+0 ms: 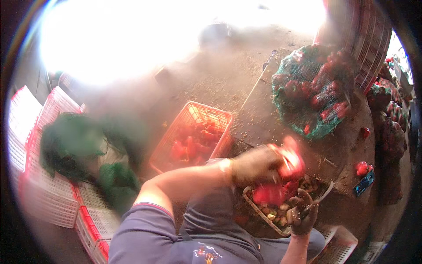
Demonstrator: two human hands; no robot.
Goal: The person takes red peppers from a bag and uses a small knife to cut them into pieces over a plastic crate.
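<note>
My left hand (257,164), in a dark glove and blurred by motion, grips a red bell pepper (292,161) that looks cut open. Below it, more blurred red pepper (268,194) shows over a shallow container (260,214) of pepper cores and scraps. My right hand (301,211), also gloved, holds a small knife (325,192) over the container's right side. The knife's blade points up and to the right, and its handle is mostly hidden by the fingers. Beyond my left forearm, an orange-red plastic crate (227,135) holds red peppers (194,142).
A green mesh sack of red peppers (313,89) lies ahead right. Loose peppers (361,168) and a phone (364,183) rest at right, near more filled sacks (392,132). Stacked crates (49,198) and green netting (72,145) stand at left. Glare whitens the far side.
</note>
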